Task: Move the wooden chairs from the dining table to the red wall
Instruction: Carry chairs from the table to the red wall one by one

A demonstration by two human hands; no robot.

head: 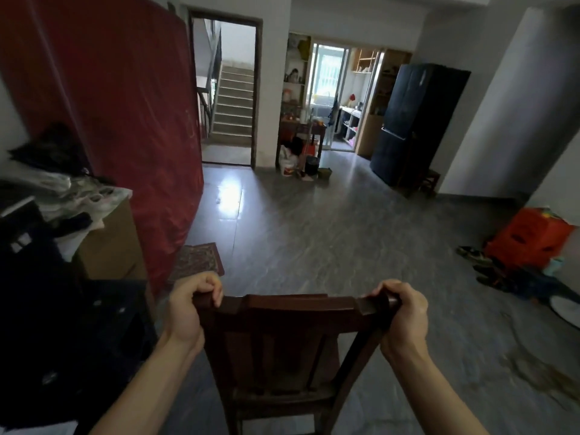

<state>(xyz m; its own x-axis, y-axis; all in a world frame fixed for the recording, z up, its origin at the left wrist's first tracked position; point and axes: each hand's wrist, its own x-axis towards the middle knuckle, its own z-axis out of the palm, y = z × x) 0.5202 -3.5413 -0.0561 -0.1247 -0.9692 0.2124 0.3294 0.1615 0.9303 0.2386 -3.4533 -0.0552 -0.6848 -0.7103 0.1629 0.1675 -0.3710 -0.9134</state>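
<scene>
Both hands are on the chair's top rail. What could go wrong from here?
The patterned mat lies on the floor by the red wall; a leg of the wooden chair might catch on it. The cardboard box piled with clutter stands close on the left; the chair may bump it. The left hand and right hand grip only the rail's ends, so it could tilt.

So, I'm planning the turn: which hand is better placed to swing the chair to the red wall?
Probably the left hand: it grips the chair at the corner nearer the red wall; the right hand grips the far corner.
</scene>
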